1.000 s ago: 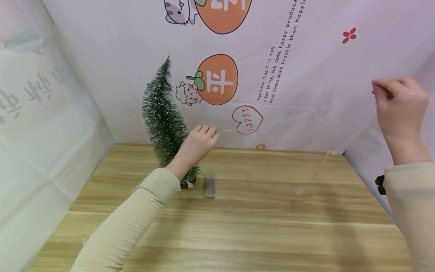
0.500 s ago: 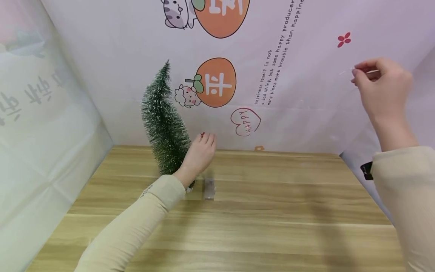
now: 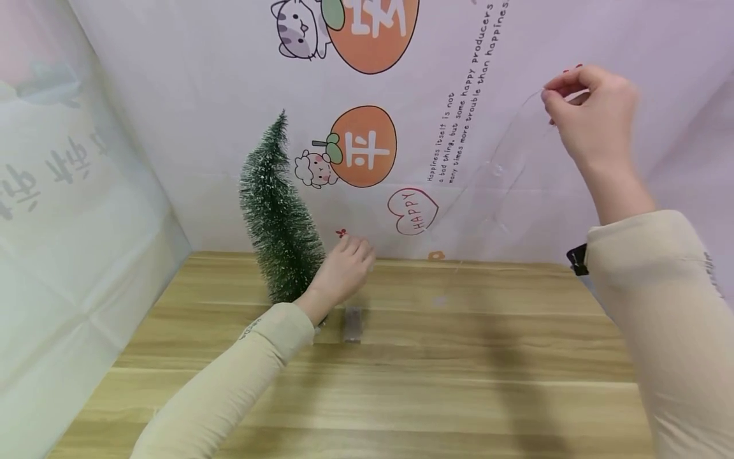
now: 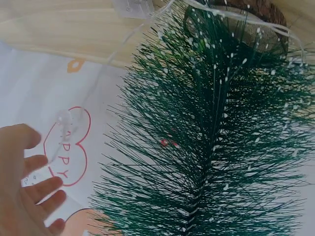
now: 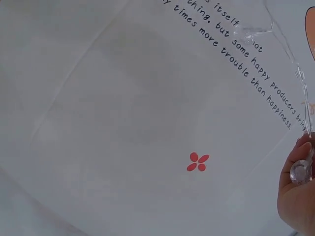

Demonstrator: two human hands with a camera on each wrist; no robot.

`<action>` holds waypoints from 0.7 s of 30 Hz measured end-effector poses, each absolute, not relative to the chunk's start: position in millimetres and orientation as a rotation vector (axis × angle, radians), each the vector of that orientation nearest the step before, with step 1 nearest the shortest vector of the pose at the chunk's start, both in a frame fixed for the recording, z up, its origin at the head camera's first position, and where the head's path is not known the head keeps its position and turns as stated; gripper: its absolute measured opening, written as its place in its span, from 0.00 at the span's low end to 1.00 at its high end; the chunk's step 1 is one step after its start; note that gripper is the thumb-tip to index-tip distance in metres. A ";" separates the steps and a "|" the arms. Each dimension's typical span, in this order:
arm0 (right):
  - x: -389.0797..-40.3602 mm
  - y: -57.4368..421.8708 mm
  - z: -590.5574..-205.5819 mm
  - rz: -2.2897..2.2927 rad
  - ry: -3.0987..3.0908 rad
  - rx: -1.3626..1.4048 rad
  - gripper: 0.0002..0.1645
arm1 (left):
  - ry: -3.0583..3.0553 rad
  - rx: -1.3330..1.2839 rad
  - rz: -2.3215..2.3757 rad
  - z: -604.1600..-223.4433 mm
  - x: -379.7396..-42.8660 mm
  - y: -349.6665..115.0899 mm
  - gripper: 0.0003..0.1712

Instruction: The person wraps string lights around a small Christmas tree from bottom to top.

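A small green artificial Christmas tree (image 3: 275, 210) with white-flecked needles stands at the back left of the table. Clear string lights (image 4: 106, 69) run from around its base, past its side, to my left hand (image 3: 345, 271). In the left wrist view that hand (image 4: 22, 191) has its fingers spread loosely, the wire passing at the fingertips. High on the right, thumb and fingers of my right hand (image 3: 599, 121) pinch the wire, which droops in a loop. A round clear bulb (image 5: 300, 172) hangs by those fingers in the right wrist view. The left forearm hides the tree's base in the head view.
A small translucent grey box (image 3: 353, 325) lies on the wooden table (image 3: 401, 395), right of the tree. A printed white cloth (image 3: 229, 76) covers the back wall, with another light cloth (image 3: 74, 255) at the left.
My right hand has moved left and upward, and the string lights have gone from stretched across to a slack, drooping loop. The left hand has lowered slightly and its fingers have loosened.
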State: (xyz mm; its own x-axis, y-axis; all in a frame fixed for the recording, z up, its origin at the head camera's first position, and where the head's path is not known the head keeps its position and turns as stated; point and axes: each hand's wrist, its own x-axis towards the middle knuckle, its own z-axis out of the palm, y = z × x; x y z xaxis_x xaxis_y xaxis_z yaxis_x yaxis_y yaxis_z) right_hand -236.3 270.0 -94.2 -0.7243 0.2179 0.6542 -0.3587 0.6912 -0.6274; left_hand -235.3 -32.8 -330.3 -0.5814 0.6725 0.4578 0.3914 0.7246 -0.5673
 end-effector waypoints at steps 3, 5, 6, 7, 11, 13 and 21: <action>-239.3 262.9 -92.7 0.921 -2.174 0.117 0.08 | -2.232 -0.852 0.485 -328.2 -234.1 -32.4 0.16; -241.4 258.2 -92.4 0.857 -2.194 0.110 0.07 | -2.260 -0.881 0.463 -324.4 -233.1 -31.6 0.15; -242.5 255.9 -92.2 0.830 -2.199 0.107 0.08 | -2.265 -0.888 0.450 -321.7 -232.7 -31.1 0.13; -243.8 253.9 -91.9 0.801 -2.208 0.105 0.10 | -2.266 -0.892 0.443 -318.2 -232.9 -30.3 0.12; -248.6 245.6 -89.2 0.741 -2.222 0.122 0.14 | -2.181 -0.864 0.374 -297.8 -235.6 -26.7 0.10; -250.2 241.2 -87.2 0.737 -2.231 0.128 0.14 | -2.130 -0.840 0.342 -284.8 -237.5 -24.2 0.13; -253.5 225.0 -79.2 0.768 -2.223 0.133 0.14 | -2.028 -0.787 0.298 -227.1 -240.0 -15.6 0.20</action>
